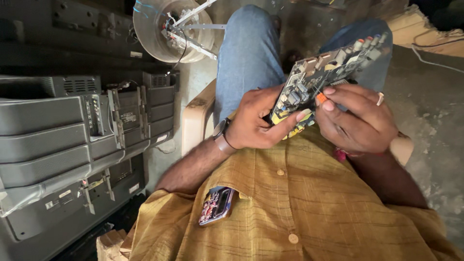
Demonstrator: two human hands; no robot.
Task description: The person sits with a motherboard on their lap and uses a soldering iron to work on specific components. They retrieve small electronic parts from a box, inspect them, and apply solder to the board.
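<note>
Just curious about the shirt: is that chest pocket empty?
No, a phone in a colourful patterned case sticks out of the pocket of the mustard shirt.

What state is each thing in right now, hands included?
Circuit board: bare, out of any casing, held tilted above the lap.
Left hand: shut on the board's lower end.
Right hand: fingers pinching a small orange part at the board.
Phone: tucked in shirt pocket.
Grey set casing: back facing up.
</note>
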